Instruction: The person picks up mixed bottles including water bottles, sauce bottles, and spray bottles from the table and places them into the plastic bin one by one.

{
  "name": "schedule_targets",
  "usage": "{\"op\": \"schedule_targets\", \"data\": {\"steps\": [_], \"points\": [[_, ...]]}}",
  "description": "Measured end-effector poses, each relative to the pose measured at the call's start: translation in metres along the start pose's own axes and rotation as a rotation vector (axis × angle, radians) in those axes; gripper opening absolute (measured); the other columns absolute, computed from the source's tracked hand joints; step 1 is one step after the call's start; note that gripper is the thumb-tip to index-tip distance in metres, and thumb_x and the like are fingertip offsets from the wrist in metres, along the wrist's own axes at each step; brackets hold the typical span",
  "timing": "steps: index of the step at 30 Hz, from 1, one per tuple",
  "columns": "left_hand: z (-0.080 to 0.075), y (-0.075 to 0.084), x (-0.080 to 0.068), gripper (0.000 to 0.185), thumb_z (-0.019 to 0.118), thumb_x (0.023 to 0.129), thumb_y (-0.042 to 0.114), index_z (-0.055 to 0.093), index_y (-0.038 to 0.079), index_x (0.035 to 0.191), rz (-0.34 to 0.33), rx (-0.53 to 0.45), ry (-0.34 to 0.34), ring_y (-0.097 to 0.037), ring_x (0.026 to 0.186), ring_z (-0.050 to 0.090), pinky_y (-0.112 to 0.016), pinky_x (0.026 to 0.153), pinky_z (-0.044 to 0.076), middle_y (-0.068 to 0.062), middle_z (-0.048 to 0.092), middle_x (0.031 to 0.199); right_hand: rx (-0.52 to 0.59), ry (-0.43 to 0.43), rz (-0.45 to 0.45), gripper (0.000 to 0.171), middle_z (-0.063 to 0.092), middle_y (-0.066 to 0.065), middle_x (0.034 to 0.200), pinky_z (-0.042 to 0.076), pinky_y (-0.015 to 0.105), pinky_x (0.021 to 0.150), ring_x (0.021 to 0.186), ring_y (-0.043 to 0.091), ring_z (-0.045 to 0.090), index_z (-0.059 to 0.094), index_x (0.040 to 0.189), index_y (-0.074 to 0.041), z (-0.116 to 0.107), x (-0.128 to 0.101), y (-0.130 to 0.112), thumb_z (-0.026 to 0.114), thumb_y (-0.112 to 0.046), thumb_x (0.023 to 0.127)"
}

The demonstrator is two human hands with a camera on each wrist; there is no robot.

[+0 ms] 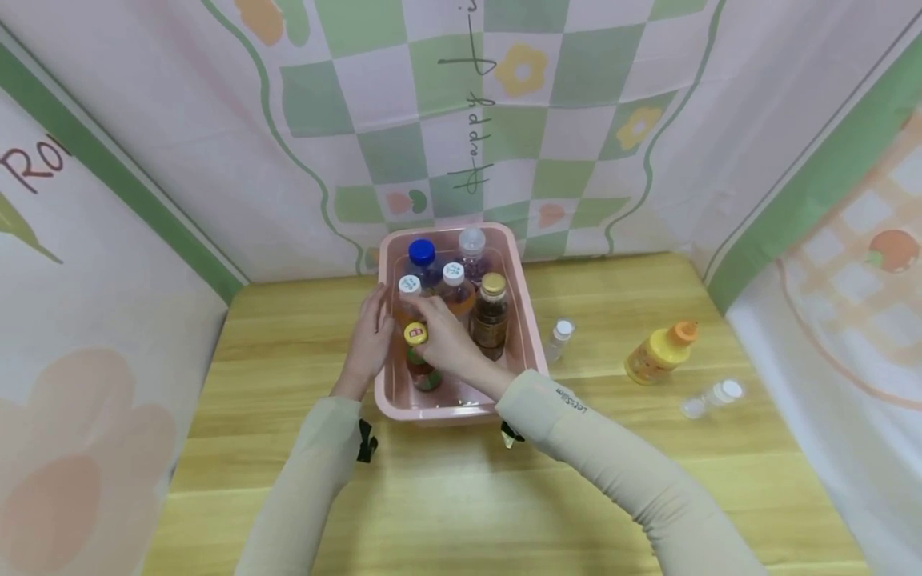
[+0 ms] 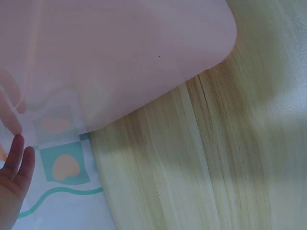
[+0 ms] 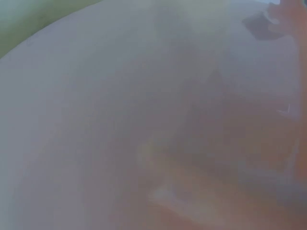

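A pink plastic basin (image 1: pixel 435 414) holds several bottles standing close together. My right hand (image 1: pixel 446 340) reaches over it from the right, its thumb and index finger around the neck of a dark bottle with a yellow cap (image 1: pixel 415 334) at the left front. Just behind is a white-capped bottle (image 1: pixel 410 285), partly hidden by the fingers. Against the basin's left side rests my left hand (image 1: pixel 367 344), fingers extended; in the left wrist view its fingertips (image 2: pixel 17 148) are by the pink wall. The right wrist view is too blurred to show the grip.
Also in the basin are a blue-capped bottle (image 1: pixel 422 253), a clear bottle (image 1: pixel 471 244), another white-capped bottle (image 1: pixel 454 276) and a gold-capped jar (image 1: pixel 492 320). Right of it on the wooden table are small clear bottles (image 1: pixel 559 338) and a yellow squeeze bottle (image 1: pixel 655 356). Patterned cloth walls surround the table.
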State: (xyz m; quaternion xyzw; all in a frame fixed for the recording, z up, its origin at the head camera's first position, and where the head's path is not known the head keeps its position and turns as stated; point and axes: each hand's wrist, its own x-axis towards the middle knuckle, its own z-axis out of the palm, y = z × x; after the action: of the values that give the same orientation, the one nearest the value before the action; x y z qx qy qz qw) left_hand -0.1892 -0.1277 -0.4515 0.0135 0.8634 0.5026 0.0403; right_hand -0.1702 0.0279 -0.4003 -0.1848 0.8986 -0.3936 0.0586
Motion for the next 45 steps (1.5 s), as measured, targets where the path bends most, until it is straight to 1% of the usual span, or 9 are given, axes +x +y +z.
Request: {"op": "schedule_targets", "data": {"steps": [9, 14, 18, 23, 26, 30, 37, 42, 45], "points": [[0.0, 0.0, 0.001, 0.056, 0.035, 0.1, 0.025, 0.02, 0.022, 0.153, 0.007, 0.012, 0.007, -0.027, 0.149, 0.017, -0.053, 0.121, 0.021, 0.0, 0.013, 0.162, 0.01, -0.017, -0.049, 0.079, 0.051, 0.018, 0.134, 0.052, 0.041, 0.099, 0.12, 0.03, 0.051, 0.04, 0.143, -0.009, -0.006, -0.005, 0.001, 0.071, 0.008, 0.073], [0.001, 0.001, 0.0, 0.057, 0.036, 0.099, 0.024, 0.02, 0.02, 0.153, 0.01, 0.013, 0.004, -0.028, 0.149, 0.018, -0.052, 0.121, 0.021, -0.001, 0.013, 0.162, 0.055, -0.036, -0.026, 0.078, 0.048, 0.016, 0.137, 0.053, 0.041, 0.097, 0.121, 0.03, 0.05, 0.04, 0.144, -0.011, -0.016, -0.012, -0.002, 0.07, 0.007, 0.075], [0.0, 0.002, -0.001, 0.057, 0.036, 0.099, 0.022, 0.02, 0.02, 0.153, 0.011, 0.018, 0.005, -0.027, 0.149, 0.017, -0.051, 0.122, 0.02, -0.001, 0.014, 0.162, 0.087, -0.041, -0.003, 0.072, 0.048, 0.018, 0.135, 0.055, 0.042, 0.094, 0.117, 0.032, 0.053, 0.042, 0.142, -0.011, -0.027, -0.02, -0.005, 0.067, 0.007, 0.078], [0.0, 0.001, -0.001, 0.056, 0.037, 0.099, 0.021, 0.021, 0.021, 0.153, -0.001, 0.013, 0.003, -0.025, 0.149, 0.016, -0.05, 0.122, 0.021, 0.0, 0.014, 0.162, 0.073, -0.012, -0.019, 0.062, 0.05, 0.02, 0.134, 0.051, 0.046, 0.1, 0.118, 0.033, 0.054, 0.046, 0.138, -0.006, -0.047, -0.03, -0.005, 0.066, 0.002, 0.08], [0.0, 0.001, -0.001, 0.057, 0.037, 0.099, 0.021, 0.02, 0.022, 0.153, -0.005, 0.01, 0.001, -0.026, 0.149, 0.016, -0.051, 0.122, 0.02, 0.001, 0.013, 0.162, 0.095, 0.02, -0.027, 0.058, 0.051, 0.02, 0.135, 0.048, 0.048, 0.103, 0.12, 0.035, 0.054, 0.048, 0.136, -0.004, -0.062, -0.036, -0.003, 0.066, 0.001, 0.081], [0.0, 0.001, 0.001, 0.057, 0.037, 0.099, 0.021, 0.02, 0.022, 0.153, 0.0, 0.01, 0.002, -0.026, 0.149, 0.016, -0.051, 0.122, 0.019, 0.001, 0.013, 0.162, 0.149, 0.07, -0.032, 0.053, 0.053, 0.022, 0.133, 0.048, 0.05, 0.104, 0.12, 0.038, 0.055, 0.05, 0.134, 0.0, -0.084, -0.043, 0.005, 0.063, 0.003, 0.082], [-0.001, 0.002, 0.001, 0.056, 0.037, 0.098, 0.023, 0.022, 0.022, 0.152, 0.008, 0.001, 0.013, -0.026, 0.149, 0.018, -0.051, 0.122, 0.02, 0.001, 0.015, 0.162, 0.203, 0.138, 0.011, 0.05, 0.053, 0.028, 0.131, 0.043, 0.053, 0.107, 0.12, 0.042, 0.053, 0.048, 0.133, 0.007, -0.12, -0.053, 0.028, 0.059, 0.007, 0.084], [-0.001, 0.001, 0.0, 0.056, 0.037, 0.098, 0.022, 0.023, 0.022, 0.152, 0.004, -0.004, 0.017, -0.026, 0.149, 0.018, -0.05, 0.122, 0.021, 0.001, 0.015, 0.162, 0.23, 0.195, 0.069, 0.047, 0.053, 0.028, 0.132, 0.039, 0.052, 0.11, 0.123, 0.039, 0.05, 0.048, 0.133, 0.006, -0.14, -0.064, 0.049, 0.057, 0.005, 0.087], [0.0, 0.0, 0.001, 0.056, 0.037, 0.098, 0.021, 0.022, 0.021, 0.152, 0.01, -0.003, 0.013, -0.026, 0.149, 0.017, -0.05, 0.122, 0.021, 0.0, 0.015, 0.162, 0.228, 0.223, 0.115, 0.047, 0.052, 0.024, 0.134, 0.039, 0.05, 0.111, 0.123, 0.032, 0.049, 0.047, 0.135, 0.003, -0.151, -0.071, 0.062, 0.056, 0.002, 0.089]]}}
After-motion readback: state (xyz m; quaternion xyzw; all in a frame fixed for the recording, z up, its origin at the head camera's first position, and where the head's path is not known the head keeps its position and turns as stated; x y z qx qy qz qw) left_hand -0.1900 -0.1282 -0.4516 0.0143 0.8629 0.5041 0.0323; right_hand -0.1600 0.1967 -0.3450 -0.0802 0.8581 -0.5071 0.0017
